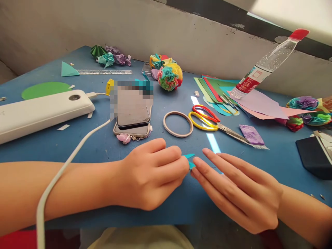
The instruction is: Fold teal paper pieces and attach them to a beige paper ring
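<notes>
My left hand (153, 173) is closed, its fingers curled round a small strip of turquoise paper (190, 156). Two pointed ends of the paper stick out past the knuckles; the rest is hidden in the fist. My right hand (241, 190) has its fingers stretched out towards the left hand, with two fingertips at the paper's edge. Its thumb is hidden. Just beyond the hands lie a roll of tape (164, 126) and scissors (225, 129) with red and yellow handles.
A white cable crosses over my left forearm from a power bank (44, 112). Two stacked phones (132, 117) lie ahead. Further back are a paper ball (169, 76), coloured paper sheets (261, 100) with a water bottle (267, 69) on them, and a ruler (103, 72).
</notes>
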Motion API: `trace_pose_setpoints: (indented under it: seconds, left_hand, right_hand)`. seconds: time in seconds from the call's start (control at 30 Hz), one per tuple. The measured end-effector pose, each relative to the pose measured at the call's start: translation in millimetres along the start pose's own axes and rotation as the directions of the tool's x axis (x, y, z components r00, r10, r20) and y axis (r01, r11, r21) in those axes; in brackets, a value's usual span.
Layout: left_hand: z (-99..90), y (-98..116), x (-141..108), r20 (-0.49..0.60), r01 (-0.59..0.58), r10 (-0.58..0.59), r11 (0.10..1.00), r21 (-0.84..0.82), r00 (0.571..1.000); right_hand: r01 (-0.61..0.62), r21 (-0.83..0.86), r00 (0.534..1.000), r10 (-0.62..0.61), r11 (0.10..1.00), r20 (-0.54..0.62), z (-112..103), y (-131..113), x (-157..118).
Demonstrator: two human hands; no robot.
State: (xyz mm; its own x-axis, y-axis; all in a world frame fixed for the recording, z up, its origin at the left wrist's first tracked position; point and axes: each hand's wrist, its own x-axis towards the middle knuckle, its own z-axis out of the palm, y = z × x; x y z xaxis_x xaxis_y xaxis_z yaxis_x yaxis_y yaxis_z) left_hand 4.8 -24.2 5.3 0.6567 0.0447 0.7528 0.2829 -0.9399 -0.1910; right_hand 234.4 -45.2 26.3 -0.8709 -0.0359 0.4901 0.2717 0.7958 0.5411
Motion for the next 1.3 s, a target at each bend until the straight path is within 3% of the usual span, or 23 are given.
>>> trace_pose_setpoints:
  seconds: [0.1,0.23,0.43,0.6,0.73,0.9,1.3]
  left_hand:
    - [0.3,1,0,0.007,0.023,-0.023,1.000,-0.020,1.000]
    - [0.6,1,0,0.015,0.034,-0.034,0.999,-0.008,0.999]
    - [0.7,2,0,0.006,0.018,-0.017,0.999,-0.028,1.000]
    - [0.9,2,0,-0.007,0.014,-0.014,0.999,-0.031,1.000]
    - [0.0,3,4,0.032,0.125,-0.122,0.988,-0.096,0.992]
    - [-0.2,3,6,0.043,0.206,-0.201,0.957,-0.205,0.979]
    - [0.0,1,7,0.054,0.173,-0.167,0.973,-0.153,0.985]
  right_hand:
    - [0.004,0.031,0.994,-0.008,0.999,0.110,-3,1,1]
    - [-0.013,0.033,1.000,0.013,0.999,-0.017,4,0,-1]
    - [0.016,0.007,0.999,-0.016,1.000,-0.031,8,0,-1]
    - [-0.088,0.066,0.991,0.081,0.994,0.103,3,-1,7]
    - [-0.047,0.082,0.998,0.049,0.996,-0.028,3,0,8]
    - [-0.055,0.074,0.993,0.047,0.996,0.111,-3,4,9]
    - [-0.046,0.045,0.996,0.043,0.998,0.078,2,3,8]
